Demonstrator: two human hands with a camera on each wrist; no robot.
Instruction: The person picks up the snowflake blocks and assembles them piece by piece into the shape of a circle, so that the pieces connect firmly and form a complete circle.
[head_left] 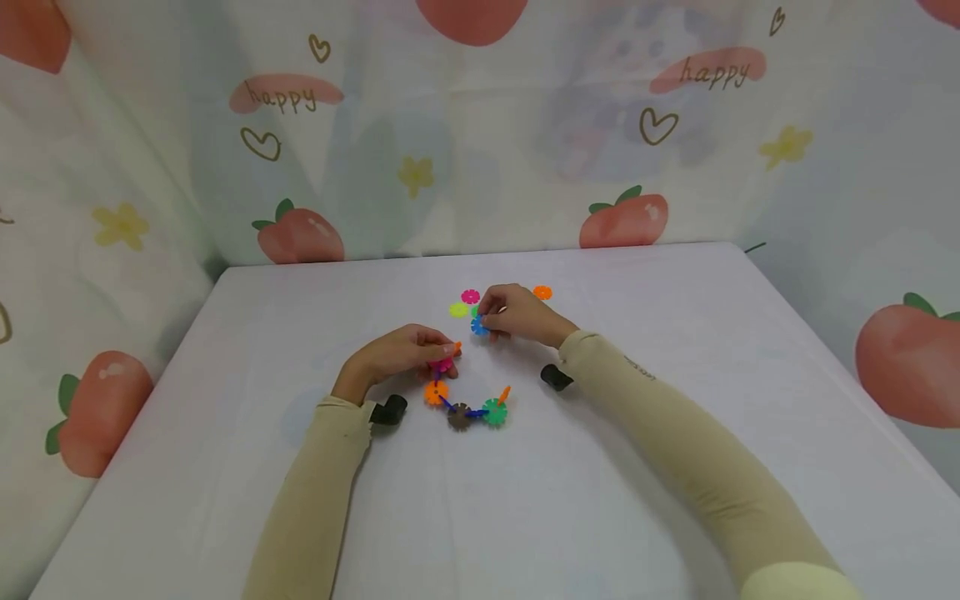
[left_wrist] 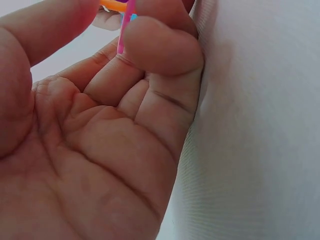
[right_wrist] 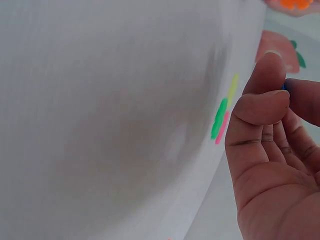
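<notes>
My left hand [head_left: 405, 354] grips a pink snowflake disc [head_left: 442, 364] at one end of a chain of slotted plastic discs. An orange piece [left_wrist: 114, 5] joins the pink disc in the left wrist view. Down the chain are an orange disc [head_left: 436, 392], a brown disc [head_left: 460, 417], a green disc [head_left: 494, 412] and blue discs seen edge-on between them. An upright orange disc [head_left: 505, 395] ends it. Farther forward, my right hand [head_left: 521, 313] pinches a blue snowflake disc [head_left: 478, 325] between thumb and fingers; only a sliver shows in the right wrist view.
Loose discs lie beyond the right hand: pink [head_left: 470, 296], yellow [head_left: 458, 310], a partly hidden green one [right_wrist: 219, 119] and orange [head_left: 542, 292]. Black wrist cameras [head_left: 390, 410] sit below both wrists. A white-covered table [head_left: 600, 500] meets a printed curtain [head_left: 495, 208] at the back.
</notes>
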